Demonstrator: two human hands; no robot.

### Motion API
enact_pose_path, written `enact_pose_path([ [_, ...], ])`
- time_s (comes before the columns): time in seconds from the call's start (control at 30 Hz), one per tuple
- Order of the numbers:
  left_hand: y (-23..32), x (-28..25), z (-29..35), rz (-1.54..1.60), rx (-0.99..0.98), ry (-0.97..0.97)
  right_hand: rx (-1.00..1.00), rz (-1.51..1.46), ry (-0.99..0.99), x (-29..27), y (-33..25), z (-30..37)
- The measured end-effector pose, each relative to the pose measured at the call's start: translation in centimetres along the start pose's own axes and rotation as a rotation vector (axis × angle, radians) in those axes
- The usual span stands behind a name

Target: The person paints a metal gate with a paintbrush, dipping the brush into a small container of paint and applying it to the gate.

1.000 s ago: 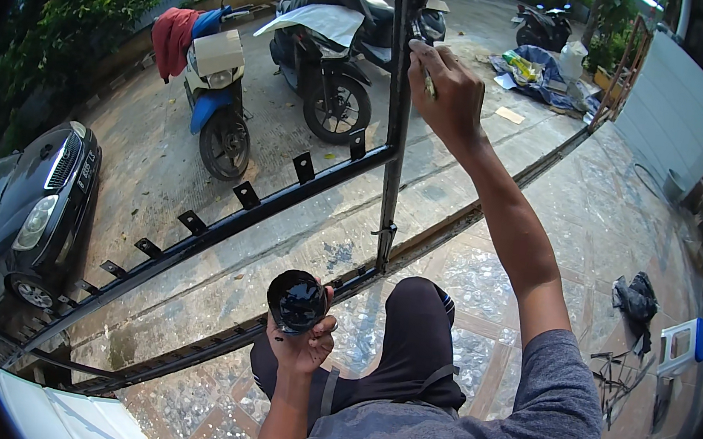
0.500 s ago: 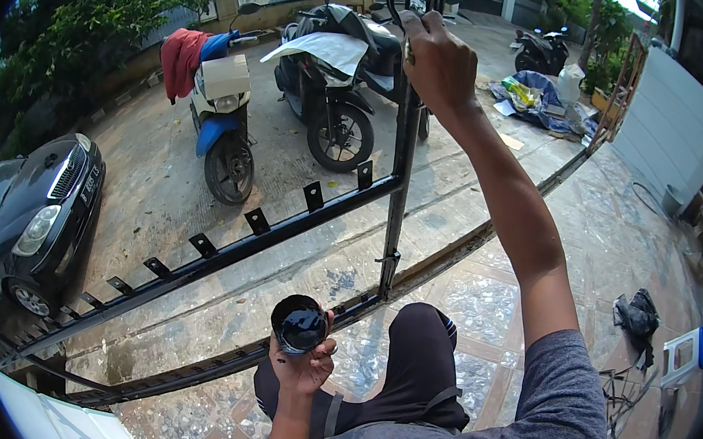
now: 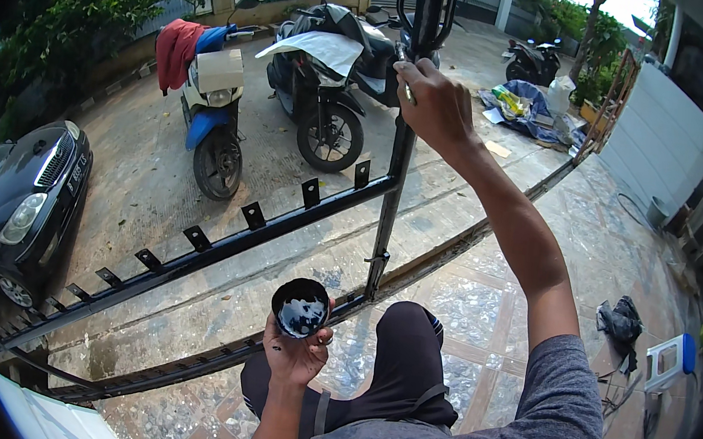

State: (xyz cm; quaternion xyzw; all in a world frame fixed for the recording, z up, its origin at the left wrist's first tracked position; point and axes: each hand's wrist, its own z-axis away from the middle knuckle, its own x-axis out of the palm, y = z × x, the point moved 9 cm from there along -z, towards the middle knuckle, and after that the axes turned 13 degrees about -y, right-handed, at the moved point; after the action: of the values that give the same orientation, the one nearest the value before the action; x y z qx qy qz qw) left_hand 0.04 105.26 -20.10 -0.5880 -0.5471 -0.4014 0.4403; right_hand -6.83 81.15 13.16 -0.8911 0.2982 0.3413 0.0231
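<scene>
My left hand (image 3: 296,359) is wrapped around a small round cup of glossy black paint (image 3: 279,299), held above my knee with its mouth facing up. Light from the sky reflects off the paint. Raised ahead, my right hand (image 3: 439,104) grips a slim paintbrush (image 3: 408,93) at the upright black metal gate post (image 3: 398,160). The bristles are hard to make out against the dark metal. From the post, a black lower rail (image 3: 277,231) with several drilled tabs runs down to the left.
Beyond the gate stand a blue-and-white motorbike (image 3: 220,133), a dark motorbike (image 3: 327,127) and a black car (image 3: 24,194). A floor track (image 3: 488,221) crosses the tiles. At right lie a black plastic bag (image 3: 620,321) and a white-and-blue container (image 3: 671,360).
My right hand has moved down a little along the post, and more of the brush now shows. The cup's paint now carries a bright reflection. The view has shifted slightly.
</scene>
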Motion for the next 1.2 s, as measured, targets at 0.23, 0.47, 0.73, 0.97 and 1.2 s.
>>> enact_pose_path([
  [0.23,-0.6,1.9,-3.4,-0.088,-0.041,0.003,-0.046,-0.156,-0.025,-1.6,1.3,-3.4],
  [0.47,-1.8,4.0,-7.7,-0.099,-0.088,0.026,0.034,0.092,-0.347,-1.7,8.3,-13.0],
  [0.73,-2.0,4.6,-7.6,-0.094,-0.076,-0.003,0.013,0.123,-0.331,-2.3,9.5,-12.2],
  [0.97,-2.8,4.0,-6.9,-0.120,-0.089,0.021,0.043,0.148,-0.316,-4.7,14.1,-8.8],
  [1.2,-2.4,1.6,-3.6,-0.103,-0.051,0.057,0.119,0.084,-0.337,-4.7,11.7,2.9],
])
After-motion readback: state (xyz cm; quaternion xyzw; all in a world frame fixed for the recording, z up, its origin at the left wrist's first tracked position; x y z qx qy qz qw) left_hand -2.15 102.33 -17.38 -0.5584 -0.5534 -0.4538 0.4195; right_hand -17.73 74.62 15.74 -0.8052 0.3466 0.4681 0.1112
